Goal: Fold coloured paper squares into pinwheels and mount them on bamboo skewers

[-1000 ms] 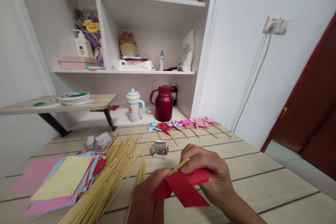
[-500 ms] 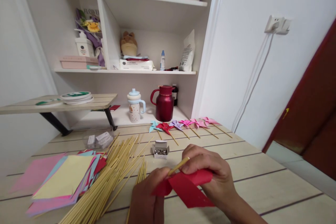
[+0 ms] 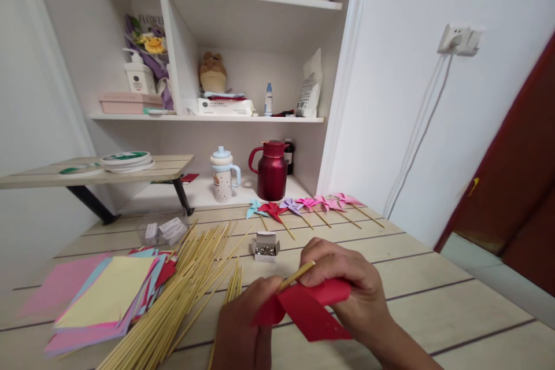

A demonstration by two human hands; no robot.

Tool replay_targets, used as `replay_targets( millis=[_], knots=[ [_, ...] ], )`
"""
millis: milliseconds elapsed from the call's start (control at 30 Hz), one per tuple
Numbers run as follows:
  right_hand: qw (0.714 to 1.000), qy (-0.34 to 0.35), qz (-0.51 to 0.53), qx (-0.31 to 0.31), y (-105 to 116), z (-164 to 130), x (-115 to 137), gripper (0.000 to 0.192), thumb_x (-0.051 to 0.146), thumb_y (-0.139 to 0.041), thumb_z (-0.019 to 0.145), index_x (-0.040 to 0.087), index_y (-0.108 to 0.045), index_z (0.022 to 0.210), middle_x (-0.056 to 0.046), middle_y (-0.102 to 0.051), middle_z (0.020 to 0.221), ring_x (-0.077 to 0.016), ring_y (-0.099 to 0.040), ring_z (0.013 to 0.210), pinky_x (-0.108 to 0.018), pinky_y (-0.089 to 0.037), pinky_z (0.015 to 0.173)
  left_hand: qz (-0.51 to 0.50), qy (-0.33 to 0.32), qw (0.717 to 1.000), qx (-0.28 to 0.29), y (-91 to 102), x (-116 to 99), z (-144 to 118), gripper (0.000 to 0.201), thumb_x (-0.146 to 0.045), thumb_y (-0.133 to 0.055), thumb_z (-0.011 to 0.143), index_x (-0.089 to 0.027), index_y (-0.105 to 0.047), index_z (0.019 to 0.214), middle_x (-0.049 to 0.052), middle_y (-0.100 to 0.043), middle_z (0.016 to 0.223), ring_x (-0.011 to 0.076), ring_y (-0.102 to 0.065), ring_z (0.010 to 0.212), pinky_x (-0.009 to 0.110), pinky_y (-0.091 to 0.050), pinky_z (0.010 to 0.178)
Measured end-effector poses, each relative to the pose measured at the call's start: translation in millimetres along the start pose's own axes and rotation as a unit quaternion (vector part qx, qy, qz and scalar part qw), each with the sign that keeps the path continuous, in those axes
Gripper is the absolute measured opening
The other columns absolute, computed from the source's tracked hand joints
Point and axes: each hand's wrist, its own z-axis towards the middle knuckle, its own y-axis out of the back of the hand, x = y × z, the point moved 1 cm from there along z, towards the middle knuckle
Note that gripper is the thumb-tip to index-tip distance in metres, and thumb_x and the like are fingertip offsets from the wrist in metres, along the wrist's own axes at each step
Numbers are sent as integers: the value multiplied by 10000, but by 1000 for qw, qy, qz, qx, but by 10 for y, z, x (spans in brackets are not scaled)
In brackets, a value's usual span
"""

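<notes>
Between my two hands is a red paper pinwheel [image 3: 313, 313], held above the near part of the table. A thin wooden stick [image 3: 298, 274] slants across its upper side. My left hand [image 3: 243, 318] is closed on the left end of the paper, its thumb at the lower end of the stick. On the other side, my right hand [image 3: 349, 277] grips the paper, with fingers at the stick's upper end. The fingertips behind the paper are hidden. Just beyond my hands stands an open small box of metal pins [image 3: 265, 250].
A bundle of wooden sticks [image 3: 173, 300] and stacked coloured paper sheets [image 3: 106, 292] lie at left. Finished pinwheels [image 3: 272, 210] line the table's far edge. Behind them stand a red thermos jug [image 3: 272, 173] and a blue-lidded cup [image 3: 222, 182]. A raised wooden stand [image 3: 173, 165] is at far left.
Hardly anything differs. The stick and the red paper have shifted very slightly in my hands, which keep the same grip.
</notes>
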Motion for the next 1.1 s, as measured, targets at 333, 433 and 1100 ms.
replay_targets(
  millis=[333, 433, 1100],
  knots=[
    [1000, -8, -5, -1, -3, 10, 22, 79, 234, -683, 875, 265, -753, 892, -39, -693, 776, -186, -615, 708, -325, -493, 620, 11, 2, 1000, 7, 6, 29, -27, 263, -271, -424, 951, -230, -657, 1067, 34, -728, 823, 169, -705, 722, 235, -544, 637],
    [1000, -9, -2, 3, 1, 12, 23, 86, 210, -692, 865, 265, -752, 893, -34, -698, 796, -180, -623, 716, -314, -499, 622, 13, -2, 1000, 8, 8, 36, -34, 253, -252, -423, 953, -234, -644, 1074, 32, -740, 862, 161, -709, 738, 228, -542, 652],
    [1000, -11, 16, -16, -29, 2, 29, 103, 338, -695, 868, 251, -750, 877, -54, -685, 769, -193, -618, 692, -341, -506, 622, 211, -133, 965, -77, -43, 193, -128, 295, -294, -340, 990, -210, -564, 1163, 9, -638, 694, 140, -602, 551, 221, -450, 499]
  ],
)
